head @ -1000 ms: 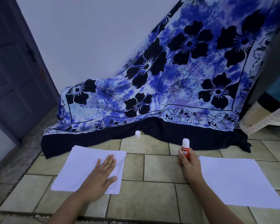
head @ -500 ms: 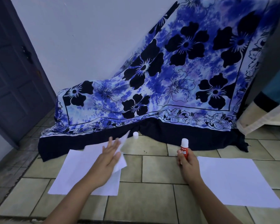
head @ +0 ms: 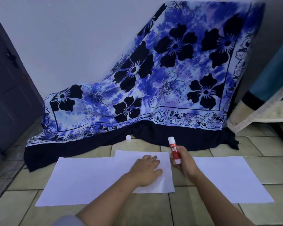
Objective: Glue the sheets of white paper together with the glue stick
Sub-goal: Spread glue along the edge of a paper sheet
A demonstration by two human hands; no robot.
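Fingers of your right hand wrap the glue stick, uncapped and upright, its tip clear of any paper. Your left hand lies flat, fingers straight, on the top sheet, which overlaps the left sheet. The right sheet lies apart on the floor, and the cap stands by the cloth. Press outward across the overlap so the joint beds without wrinkles, and mind that bare tip.
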